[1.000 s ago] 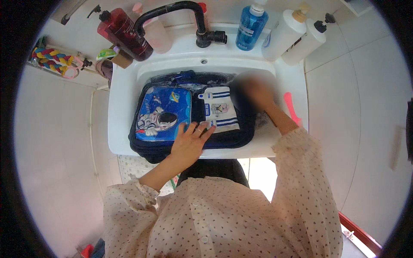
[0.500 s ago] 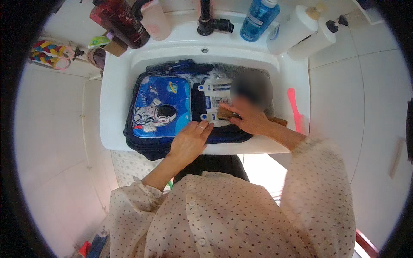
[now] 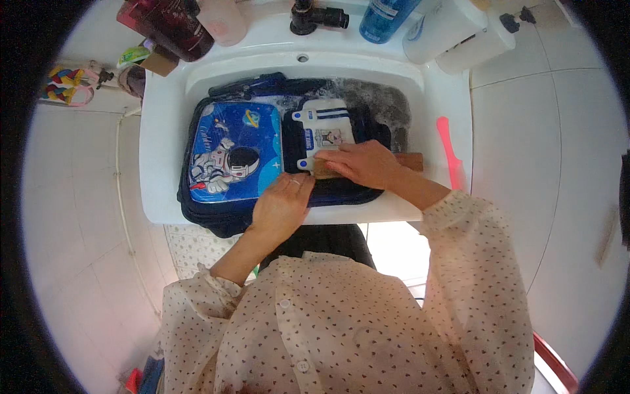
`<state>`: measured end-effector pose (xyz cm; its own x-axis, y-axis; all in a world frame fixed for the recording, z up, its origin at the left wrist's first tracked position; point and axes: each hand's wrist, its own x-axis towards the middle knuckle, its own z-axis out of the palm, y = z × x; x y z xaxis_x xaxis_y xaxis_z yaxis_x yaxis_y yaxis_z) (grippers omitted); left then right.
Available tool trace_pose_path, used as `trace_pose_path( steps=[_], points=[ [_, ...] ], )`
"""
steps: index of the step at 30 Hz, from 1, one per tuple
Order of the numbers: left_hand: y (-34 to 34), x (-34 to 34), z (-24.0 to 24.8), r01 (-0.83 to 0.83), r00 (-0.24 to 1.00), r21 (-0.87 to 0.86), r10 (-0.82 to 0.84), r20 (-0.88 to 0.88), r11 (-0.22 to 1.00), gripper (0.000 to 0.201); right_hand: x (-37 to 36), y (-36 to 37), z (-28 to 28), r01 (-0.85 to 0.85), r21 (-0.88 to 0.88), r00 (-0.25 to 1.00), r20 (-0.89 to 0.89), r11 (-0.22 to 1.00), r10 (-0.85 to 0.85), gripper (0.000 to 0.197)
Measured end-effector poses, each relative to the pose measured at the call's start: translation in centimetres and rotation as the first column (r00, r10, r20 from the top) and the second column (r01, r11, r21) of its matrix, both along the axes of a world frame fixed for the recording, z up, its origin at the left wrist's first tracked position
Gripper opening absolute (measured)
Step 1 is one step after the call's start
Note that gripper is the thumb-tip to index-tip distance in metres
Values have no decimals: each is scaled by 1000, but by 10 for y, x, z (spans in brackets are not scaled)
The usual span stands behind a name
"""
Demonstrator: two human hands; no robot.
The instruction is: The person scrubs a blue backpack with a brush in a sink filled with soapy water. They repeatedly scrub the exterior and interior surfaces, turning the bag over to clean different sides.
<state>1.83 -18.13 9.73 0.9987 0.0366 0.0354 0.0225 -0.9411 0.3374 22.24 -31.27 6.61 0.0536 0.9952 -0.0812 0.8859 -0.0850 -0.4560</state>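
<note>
A dark navy school bag [image 3: 341, 192] lies in the white sink [image 3: 453, 98], its blue panel [image 3: 262, 148] showing an astronaut and a planet. To the right of that panel is a white and navy section [image 3: 328, 115] with stripes and a small picture. My right hand [image 3: 364, 163] is closed over a wooden scrubbing brush [image 3: 325, 169], pressed on the lower part of the white section; its bristles are hidden. Close beside it, my left hand [image 3: 285, 200] grips the bag's near edge with fingers pressed together.
Foamy grey water [image 3: 387, 105] fills the sink's right side. A pink comb-like tool [image 3: 449, 151] rests on the right rim. Behind stand a black tap [image 3: 318, 20], dark red bottle [image 3: 170, 29], blue bottle [image 3: 384, 20] and white pump bottles [image 3: 440, 33]. A wall flanks each side.
My right hand and the brush have slid a little left and nearer, toward my left hand, uncovering more of the white section. The whole view has shifted slightly.
</note>
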Motion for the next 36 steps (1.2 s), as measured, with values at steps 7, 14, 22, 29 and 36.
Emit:
trace_pose_path(
  steps=[7, 14, 22, 29, 36],
  points=[
    [3, -7, -8, 17, 1000, -3, -17, 2, 1000, 62, 7, -18, -2, 13, -23, 999, 43, 1000, -12, 38],
    [4, -13, -10, 17, 996, -12, -16, 86, 1000, 59, 23, -30, 33, 75, -202, 997, 27, 977, -71, 38],
    [7, -14, 0, 59, 996, 7, -59, 68, 998, 54, 23, -31, 44, 79, -274, 996, 58, 959, -66, 39],
    [6, -15, 0, 55, 997, 34, -57, 59, 998, 53, 6, -26, 24, 71, -168, 993, 102, 983, -54, 40],
    [4, -14, 1, 50, 996, 64, -54, 68, 997, 47, -24, -8, 30, 160, -40, 987, 36, 986, -159, 38]
  ],
)
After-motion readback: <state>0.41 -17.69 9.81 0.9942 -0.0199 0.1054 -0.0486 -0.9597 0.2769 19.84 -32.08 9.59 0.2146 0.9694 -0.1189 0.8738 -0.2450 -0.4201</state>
